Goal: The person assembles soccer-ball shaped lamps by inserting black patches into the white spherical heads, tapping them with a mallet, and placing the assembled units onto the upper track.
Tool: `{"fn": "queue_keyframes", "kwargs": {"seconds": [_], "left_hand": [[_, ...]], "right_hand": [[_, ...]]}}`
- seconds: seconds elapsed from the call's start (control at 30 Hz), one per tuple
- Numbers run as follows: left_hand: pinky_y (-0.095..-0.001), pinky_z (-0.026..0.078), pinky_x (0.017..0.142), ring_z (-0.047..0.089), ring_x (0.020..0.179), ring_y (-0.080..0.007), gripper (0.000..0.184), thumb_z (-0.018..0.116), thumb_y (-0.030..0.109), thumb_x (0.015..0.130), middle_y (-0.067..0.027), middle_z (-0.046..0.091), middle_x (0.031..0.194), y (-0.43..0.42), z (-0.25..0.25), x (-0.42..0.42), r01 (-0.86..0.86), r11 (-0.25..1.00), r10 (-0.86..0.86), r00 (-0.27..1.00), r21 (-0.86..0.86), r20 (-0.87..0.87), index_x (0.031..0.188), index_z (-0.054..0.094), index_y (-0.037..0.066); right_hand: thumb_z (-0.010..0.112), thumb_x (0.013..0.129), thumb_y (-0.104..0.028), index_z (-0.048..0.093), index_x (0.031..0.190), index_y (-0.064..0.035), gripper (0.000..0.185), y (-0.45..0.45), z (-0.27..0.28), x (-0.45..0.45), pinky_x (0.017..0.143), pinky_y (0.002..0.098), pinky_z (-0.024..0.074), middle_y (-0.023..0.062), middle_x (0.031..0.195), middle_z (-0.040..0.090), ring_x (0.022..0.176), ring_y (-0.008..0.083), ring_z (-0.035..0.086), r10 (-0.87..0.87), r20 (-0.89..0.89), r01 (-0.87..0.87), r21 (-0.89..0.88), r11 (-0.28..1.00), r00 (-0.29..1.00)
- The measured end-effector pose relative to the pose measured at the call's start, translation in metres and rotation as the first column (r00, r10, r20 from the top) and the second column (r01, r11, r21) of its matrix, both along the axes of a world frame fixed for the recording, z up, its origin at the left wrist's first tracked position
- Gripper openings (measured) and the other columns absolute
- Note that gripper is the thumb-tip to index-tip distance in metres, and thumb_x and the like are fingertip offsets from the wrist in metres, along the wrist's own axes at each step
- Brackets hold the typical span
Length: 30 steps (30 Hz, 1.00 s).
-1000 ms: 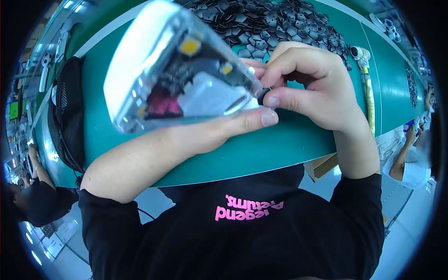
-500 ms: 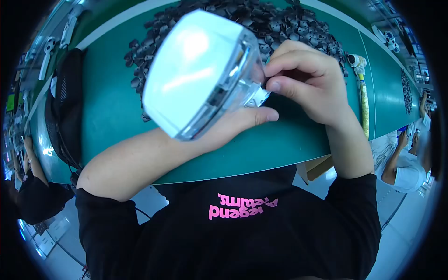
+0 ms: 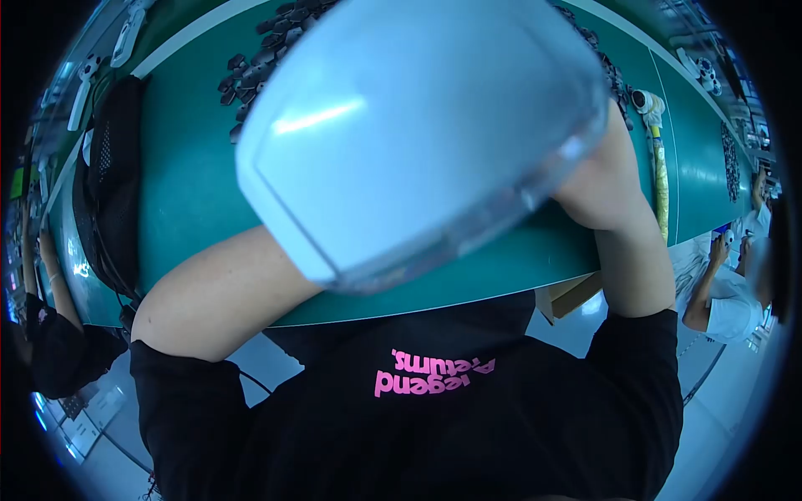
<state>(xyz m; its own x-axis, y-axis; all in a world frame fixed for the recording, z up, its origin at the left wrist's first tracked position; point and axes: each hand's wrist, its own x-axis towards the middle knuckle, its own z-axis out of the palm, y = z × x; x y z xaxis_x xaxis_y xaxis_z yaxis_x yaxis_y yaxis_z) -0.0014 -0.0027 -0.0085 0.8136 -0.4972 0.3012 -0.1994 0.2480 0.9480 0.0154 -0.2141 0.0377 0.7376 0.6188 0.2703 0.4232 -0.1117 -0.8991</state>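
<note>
A large white housing with a clear edge (image 3: 418, 142) fills the middle of the head view, close to the camera. Behind it, my left hand is completely hidden; only the left forearm reaches up to its lower left edge. The back of my right hand (image 3: 597, 184) shows at the housing's right edge, while its fingers are covered. What either hand holds is hidden. Dark, flat pieces (image 3: 251, 79) lie in a pile beyond the housing, which blocks most of them.
A green table (image 3: 188, 184) lies beneath. A black mesh bag (image 3: 117, 175) is at its left; a yellow-handled tool (image 3: 660, 175) is at the right. Below the table edge is a cardboard box (image 3: 570, 296). Other people are at the far left (image 3: 63, 334) and far right (image 3: 727, 305).
The white housing has come closer to the camera and turned its white face up, now covering both hands' fingers and much of the pile. My right hand stays near its earlier place.
</note>
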Motion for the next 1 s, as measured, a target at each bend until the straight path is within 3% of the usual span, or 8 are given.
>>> {"fn": "queue_keyframes", "kwargs": {"seconds": [0.1,0.2,0.27,0.37,0.63,0.8,0.93,1.0], "left_hand": [[-0.0392,0.043,0.104,0.052,0.122,-0.0241,0.059,0.084,0.014,0.077,-0.013,0.051,0.13,0.004,0.0,0.006,0.045,0.988,-0.081,0.965,0.148,0.251,0.123,0.049,0.006],[-0.0394,0.044,0.104,0.053,0.121,-0.0245,0.062,0.087,0.017,0.075,-0.0127,0.053,0.128,0.006,-0.003,0.002,-0.01,0.985,-0.016,0.989,0.17,0.15,0.123,0.049,0.006],[-0.0395,0.044,0.103,0.053,0.121,-0.0247,0.063,0.088,0.019,0.075,-0.0126,0.053,0.127,0.008,0.002,0.004,-0.037,0.982,0.019,0.995,0.186,0.097,0.123,0.049,0.006],[-0.0393,0.045,0.102,0.054,0.119,-0.024,0.066,0.089,0.021,0.073,-0.0129,0.054,0.126,0.012,0.008,0.007,-0.171,0.951,-0.012,0.811,0.257,0.585,0.123,0.049,0.007],[-0.0386,0.047,0.099,0.057,0.114,-0.0234,0.059,0.083,0.02,0.081,-0.0143,0.056,0.124,0.007,0.015,0.003,-0.085,0.966,0.0,0.945,0.244,0.328,0.125,0.046,0.006],[-0.0381,0.049,0.097,0.059,0.111,-0.0231,0.055,0.079,0.02,0.085,-0.0152,0.057,0.123,0.003,0.018,-0.003,-0.059,0.971,0.013,0.98,0.23,0.199,0.125,0.045,0.005],[-0.0389,0.047,0.1,0.057,0.114,-0.0221,0.054,0.078,0.021,0.086,-0.016,0.057,0.122,0.003,0.012,-0.002,0.081,0.995,-0.083,0.995,0.053,0.049,0.125,0.045,0.006],[-0.0391,0.046,0.101,0.055,0.115,-0.0224,0.051,0.078,0.022,0.087,-0.0158,0.057,0.121,0.006,0.001,-0.004,-0.033,0.994,0.025,0.997,0.101,0.076,0.124,0.046,0.006]], "right_hand": [[0.073,0.082,0.001,0.072,0.095,-0.0037,0.014,0.001,0.005,-0.004,0.068,0.0201,0.0474,-0.0014,0.083,0.062,0.074,0.0053,0.057,-0.013,-0.159,0.015,0.016,1.0,0.987],[0.073,0.082,0.001,0.071,0.095,-0.0047,0.014,0.003,0.002,-0.006,0.068,0.0199,0.0477,-0.0027,0.082,0.062,0.075,0.004,0.057,-0.027,-0.319,0.026,-0.009,1.0,0.947],[0.073,0.082,0.001,0.07,0.096,-0.0045,0.015,0.006,0.001,-0.008,0.068,0.0197,0.0478,-0.0025,0.082,0.062,0.074,0.0041,0.057,-0.04,-0.279,0.046,0.017,0.999,0.96],[0.072,0.082,0.001,0.069,0.097,-0.0042,0.016,0.009,-0.004,-0.009,0.068,0.0194,0.0481,-0.0022,0.081,0.062,0.074,0.0042,0.057,-0.073,-0.226,0.089,0.062,0.994,0.971],[0.076,0.081,0.0,0.065,0.1,-0.0008,0.022,0.003,-0.003,-0.008,0.078,0.0242,0.0506,0.0023,0.09,0.06,0.082,0.0102,0.06,-0.04,-0.184,0.042,0.007,0.999,0.982],[0.078,0.081,-0.003,0.065,0.098,-0.0016,0.022,0.004,-0.003,-0.01,0.073,0.0247,0.0479,0.0003,0.083,0.059,0.077,0.0088,0.056,-0.026,-0.102,0.028,0.027,0.999,0.994],[0.078,0.081,-0.004,0.065,0.097,-0.002,0.021,0.004,0.003,-0.011,0.069,0.0246,0.0448,-0.0001,0.082,0.06,0.073,0.0078,0.054,-0.026,-0.146,0.024,-0.01,1.0,0.989],[0.078,0.08,-0.004,0.065,0.095,-0.0025,0.02,0.005,-0.001,-0.011,0.067,0.0242,0.0427,0.0,0.082,0.06,0.071,0.0076,0.053,0.0,-0.186,0.004,0.018,1.0,0.983]]}}
